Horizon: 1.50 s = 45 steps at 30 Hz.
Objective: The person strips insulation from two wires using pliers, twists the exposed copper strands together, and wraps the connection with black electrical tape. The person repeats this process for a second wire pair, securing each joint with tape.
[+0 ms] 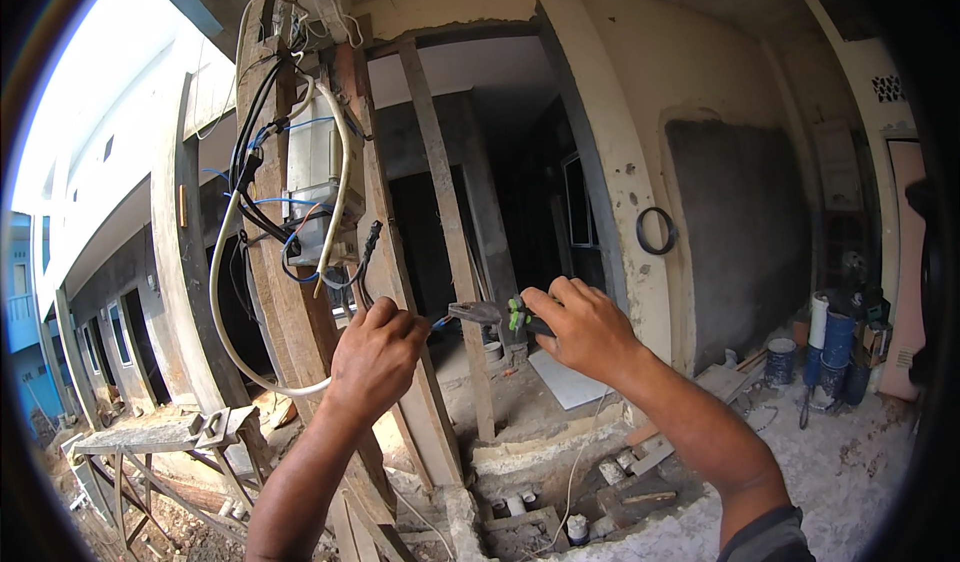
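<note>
My left hand is closed on a cable. A thin blue wire end pokes out of its fingers toward my right hand. In my right hand are combination pliers with green and black handles. The jaws point left, close to the wire end; whether they touch it I cannot tell. Above my left hand, a grey electric meter box hangs on a wooden post. Black, blue and white wires surround it. A taped black cable comes down beside the box toward my left hand.
A thick white cable loops left of the post. A wooden trestle stands lower left. On the right wall hangs a black coil. Buckets stand at far right. Below lie a pale board, pipe stubs and rubble.
</note>
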### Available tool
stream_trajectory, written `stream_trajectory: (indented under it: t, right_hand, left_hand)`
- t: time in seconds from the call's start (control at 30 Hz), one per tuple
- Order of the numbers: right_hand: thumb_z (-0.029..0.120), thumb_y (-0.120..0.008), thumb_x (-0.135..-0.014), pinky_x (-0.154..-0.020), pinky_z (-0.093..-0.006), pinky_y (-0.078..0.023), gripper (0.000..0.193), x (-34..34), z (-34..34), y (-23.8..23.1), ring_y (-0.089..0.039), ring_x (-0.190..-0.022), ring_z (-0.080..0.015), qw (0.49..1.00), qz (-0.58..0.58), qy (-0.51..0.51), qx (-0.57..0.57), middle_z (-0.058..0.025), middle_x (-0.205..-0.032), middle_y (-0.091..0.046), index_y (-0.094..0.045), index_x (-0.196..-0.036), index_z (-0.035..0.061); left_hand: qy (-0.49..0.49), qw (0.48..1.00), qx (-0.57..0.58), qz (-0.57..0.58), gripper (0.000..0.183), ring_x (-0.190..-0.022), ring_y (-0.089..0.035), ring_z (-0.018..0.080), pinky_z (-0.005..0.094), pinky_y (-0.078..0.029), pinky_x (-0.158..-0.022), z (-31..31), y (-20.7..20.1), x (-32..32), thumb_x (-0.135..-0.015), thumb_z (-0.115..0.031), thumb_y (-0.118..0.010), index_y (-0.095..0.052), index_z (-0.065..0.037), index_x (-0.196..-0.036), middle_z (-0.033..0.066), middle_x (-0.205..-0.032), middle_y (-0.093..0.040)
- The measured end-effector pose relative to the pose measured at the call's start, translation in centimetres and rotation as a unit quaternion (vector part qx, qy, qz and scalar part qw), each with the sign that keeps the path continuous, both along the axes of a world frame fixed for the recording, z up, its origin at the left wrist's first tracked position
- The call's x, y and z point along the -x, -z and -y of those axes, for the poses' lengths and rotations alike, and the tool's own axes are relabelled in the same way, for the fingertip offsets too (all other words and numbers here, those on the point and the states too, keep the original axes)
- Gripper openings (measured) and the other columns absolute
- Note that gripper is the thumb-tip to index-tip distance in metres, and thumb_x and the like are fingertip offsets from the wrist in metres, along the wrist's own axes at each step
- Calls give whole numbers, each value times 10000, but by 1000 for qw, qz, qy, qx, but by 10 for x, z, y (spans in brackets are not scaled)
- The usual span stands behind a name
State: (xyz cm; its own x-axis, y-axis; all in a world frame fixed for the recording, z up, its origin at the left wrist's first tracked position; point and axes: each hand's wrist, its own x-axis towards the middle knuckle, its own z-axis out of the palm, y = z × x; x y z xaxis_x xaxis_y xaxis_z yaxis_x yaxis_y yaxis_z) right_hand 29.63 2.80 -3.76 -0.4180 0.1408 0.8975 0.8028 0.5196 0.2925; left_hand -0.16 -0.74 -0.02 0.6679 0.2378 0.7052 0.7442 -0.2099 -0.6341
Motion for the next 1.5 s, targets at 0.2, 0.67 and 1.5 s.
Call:
stream_trajectory:
  t: [0.2, 0.67, 1.5]
  right_hand:
    - [104, -838, -789, -818, -444, -559, 389, -5, -18, -26, -670, -938, -301, 999, 21, 29, -12, -77, -965, -616, -663, -1137, 116]
    - [317, -902, -816, -602, -371, -554, 322, 6, -42, -76, -742, -650, -221, 902, 15, -2, 431, -89, -690, -728, -764, -868, 30]
    - [281, -763, -884, -627, -436, -613, 388, -19, 24, -13, -706, -641, -264, 912, 67, -107, 389, -137, -820, -724, -665, -1083, -37]
  left_hand:
    - [20, 1000, 6, -23, 237, -1000, -594, 207, 349, -494, -885, 3, -4, 5, -864, -122, -643, -756, -81, -1069, 12, -966, -698]
    - [83, 991, -100, -28, 286, -1006, -602, 196, 357, -490, -830, -9, 0, 9, -835, -119, -671, -755, -83, -1106, -9, -969, -685]
    - [99, 992, -70, -33, 281, -979, -607, 204, 354, -501, -818, -15, 3, 12, -814, -119, -695, -749, -85, -1088, 4, -968, -693]
